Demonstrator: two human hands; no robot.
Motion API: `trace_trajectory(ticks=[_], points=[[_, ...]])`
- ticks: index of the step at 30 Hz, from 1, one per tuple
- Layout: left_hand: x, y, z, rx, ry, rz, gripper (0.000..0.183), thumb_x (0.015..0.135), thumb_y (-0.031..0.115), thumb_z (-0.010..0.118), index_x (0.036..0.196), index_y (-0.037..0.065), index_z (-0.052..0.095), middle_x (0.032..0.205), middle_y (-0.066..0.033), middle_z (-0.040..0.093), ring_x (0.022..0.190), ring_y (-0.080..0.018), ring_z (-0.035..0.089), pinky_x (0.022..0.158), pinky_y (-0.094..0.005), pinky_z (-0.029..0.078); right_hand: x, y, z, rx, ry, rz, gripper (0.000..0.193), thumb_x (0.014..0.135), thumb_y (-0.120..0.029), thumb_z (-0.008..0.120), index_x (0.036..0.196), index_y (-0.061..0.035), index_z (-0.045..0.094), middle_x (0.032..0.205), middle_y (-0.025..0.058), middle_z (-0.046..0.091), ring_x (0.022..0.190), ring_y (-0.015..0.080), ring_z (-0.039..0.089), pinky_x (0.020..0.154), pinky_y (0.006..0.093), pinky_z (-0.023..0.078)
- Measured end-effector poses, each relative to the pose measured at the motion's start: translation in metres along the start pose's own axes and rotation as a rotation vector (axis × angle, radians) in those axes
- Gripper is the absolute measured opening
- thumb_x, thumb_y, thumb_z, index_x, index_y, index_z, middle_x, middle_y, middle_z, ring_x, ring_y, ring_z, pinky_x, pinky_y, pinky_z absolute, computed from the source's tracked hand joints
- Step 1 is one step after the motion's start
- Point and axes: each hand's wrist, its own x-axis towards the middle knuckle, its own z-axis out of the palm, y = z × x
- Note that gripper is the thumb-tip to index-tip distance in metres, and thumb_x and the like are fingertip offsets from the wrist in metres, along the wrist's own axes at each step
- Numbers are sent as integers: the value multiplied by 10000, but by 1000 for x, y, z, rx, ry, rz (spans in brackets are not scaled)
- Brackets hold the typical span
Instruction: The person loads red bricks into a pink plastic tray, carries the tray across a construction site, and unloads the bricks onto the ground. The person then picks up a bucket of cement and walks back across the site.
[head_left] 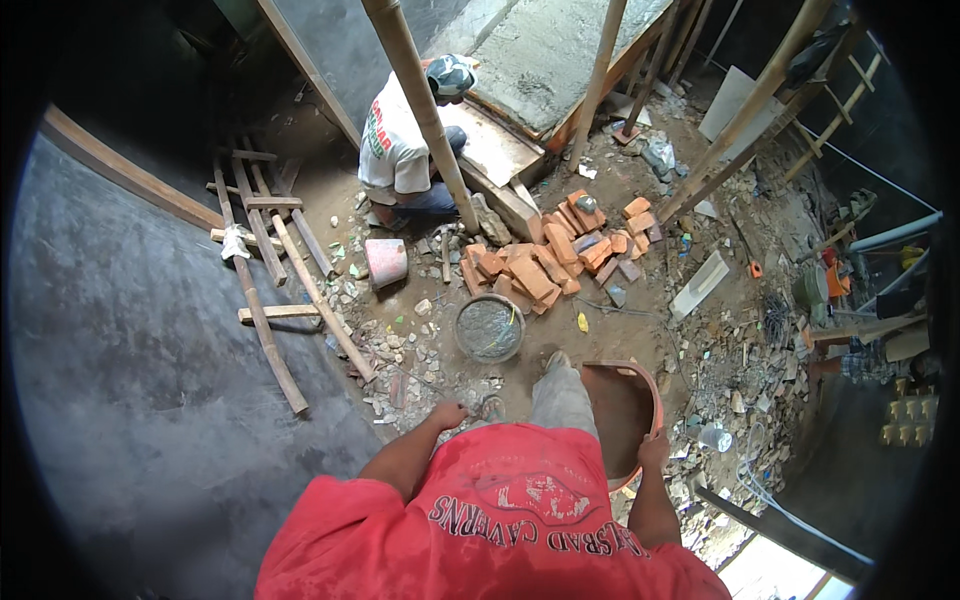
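At my right side, my right hand (pixel 655 450) is closed on the rim of an orange tub (pixel 655 388). The tub is tipped so its brownish inside faces up. My left hand (pixel 450 413) hangs beside my left leg with its fingers curled; whether anything is in them is hidden. Ahead of my feet stands a round dark bucket (pixel 490 328) full of wet grey mortar, a yellow strand lying across it. Just beyond it lies a heap of orange-red bricks (pixel 535 272), some stacked, some loose.
Another person (pixel 405 150) in a white shirt crouches by a wet concrete slab (pixel 540 60). A pinkish bucket (pixel 386 262) lies tilted on rubble. A bamboo ladder (pixel 265 260) rests at the left. Bamboo poles (pixel 415 90) rise ahead. Broken stones and debris (pixel 745 350) cover the right side.
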Motion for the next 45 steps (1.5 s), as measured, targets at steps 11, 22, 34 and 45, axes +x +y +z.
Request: trace_trajectory(ticks=[11, 22, 34, 45], points=[[50, 93, -36, -300, 161, -139, 434, 920, 421, 622, 1137, 64, 741, 1112, -214, 731, 1064, -399, 690, 919, -464, 536, 199, -82, -53, -282, -253, -244, 400, 829, -219, 726, 1170, -77, 571, 1077, 237, 719, 1029, 425, 703, 886, 519, 562], [-78, 312, -168, 71, -55, 14, 387, 881, 380, 673, 1081, 58, 751, 1047, -214, 736, 1022, -413, 692, 909, -479, 547, 324, -162, -119, -399, -351, -483, 303, 868, -171, 646, 1154, -83, 599, 1079, 235, 718, 1047, 406, 702, 896, 516, 556], [-143, 239, -73, 98, 36, -214, 377, 956, 178, 551, 1251, -45, 620, 1127, -261, 669, 953, -435, 682, 823, -485, 571, 346, -246, -107, -451, -387, -630, 317, 876, -123, 621, 1192, -133, 619, 1133, 192, 717, 1088, 377, 689, 905, 507, 548], [-260, 235, -92, -167, -232, -180, 338, 939, 197, 608, 1194, -17, 665, 1107, -197, 695, 939, -359, 690, 827, -452, 567, 286, -252, -92, -434, -397, -560, 323, 896, -173, 631, 1217, -135, 612, 1134, 180, 722, 1091, 372, 691, 915, 509, 544]])
